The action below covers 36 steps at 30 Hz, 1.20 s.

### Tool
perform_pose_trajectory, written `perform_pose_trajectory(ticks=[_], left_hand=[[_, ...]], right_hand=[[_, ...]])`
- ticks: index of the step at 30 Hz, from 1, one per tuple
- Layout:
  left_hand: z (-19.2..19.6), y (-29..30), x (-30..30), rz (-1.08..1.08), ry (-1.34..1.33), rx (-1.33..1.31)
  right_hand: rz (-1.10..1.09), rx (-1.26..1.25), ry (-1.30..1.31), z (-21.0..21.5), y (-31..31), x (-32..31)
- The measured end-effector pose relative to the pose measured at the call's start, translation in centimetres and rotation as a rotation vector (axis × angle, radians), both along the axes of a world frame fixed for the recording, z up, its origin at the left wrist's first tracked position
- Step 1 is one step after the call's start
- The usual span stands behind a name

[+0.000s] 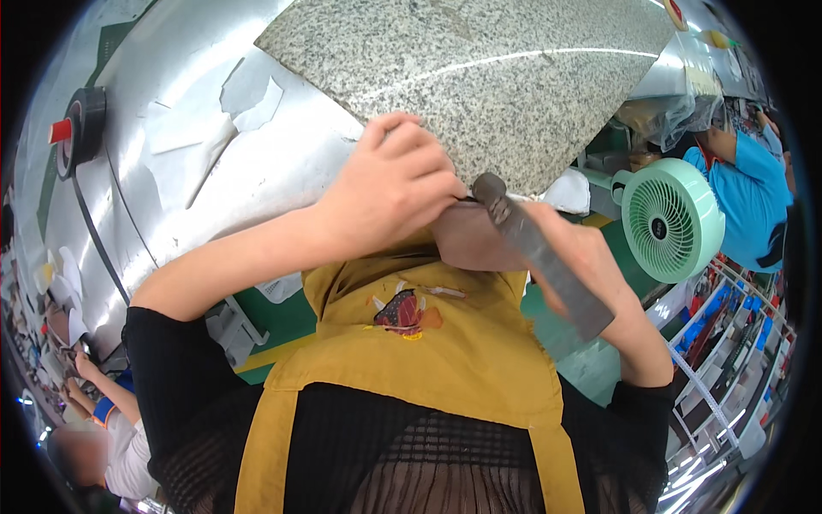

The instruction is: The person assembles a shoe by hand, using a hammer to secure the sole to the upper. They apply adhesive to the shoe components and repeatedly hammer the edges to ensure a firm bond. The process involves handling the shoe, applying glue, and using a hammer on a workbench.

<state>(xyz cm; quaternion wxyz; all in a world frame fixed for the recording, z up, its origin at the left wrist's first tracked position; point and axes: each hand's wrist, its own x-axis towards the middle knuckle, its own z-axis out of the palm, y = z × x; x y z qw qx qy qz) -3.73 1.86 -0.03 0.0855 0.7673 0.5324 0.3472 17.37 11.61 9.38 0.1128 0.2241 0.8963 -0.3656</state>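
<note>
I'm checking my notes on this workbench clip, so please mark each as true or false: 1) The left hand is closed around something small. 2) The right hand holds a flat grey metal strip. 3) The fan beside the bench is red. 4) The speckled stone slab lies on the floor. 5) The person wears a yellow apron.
1) True: the left hand is closed, fingers curled at the end of the strip; what they pinch is hidden.
2) True: the right hand holds the grey metal strip.
3) False: the fan is pale green.
4) False: the stone slab rests on the bench.
5) True: a yellow apron over black.
</note>
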Motion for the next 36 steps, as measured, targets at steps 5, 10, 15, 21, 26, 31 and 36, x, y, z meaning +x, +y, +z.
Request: perform_pose_trajectory(ticks=[5,10,15,21,26,31,36], left_hand=[[-0.5,0.3,-0.7,-0.079,0.104,0.161],[-0.6,0.0,-0.9,-0.094,0.201,0.237],[-1.1,0.2,-0.9,-0.095,0.217,0.292],[-0.5,-0.4,-0.7,-0.06,0.173,0.202],[-0.4,-0.2,-0.7,0.006,0.028,0.057],[-0.6,-0.3,-0.8,-0.03,0.177,0.192],[-0.6,-0.4,-0.6,-0.022,0.143,0.184]], right_hand=[[-0.145,-0.192,0.139,0.4,0.6,0.1],[-0.097,-0.022,0.261,0.2,-0.1,-0.1],[-0.098,-0.118,0.187,0.7,0.3,-0.5],[0.023,0.047,0.098,-0.6,-1.1,-0.7],[-0.102,-0.139,0.047,-0.1,-0.3,-0.6],[-0.164,-0.13,0.166,0.6,-0.3,-0.7],[-0.031,-0.029,0.081,-0.1,-0.9,-1.6]])
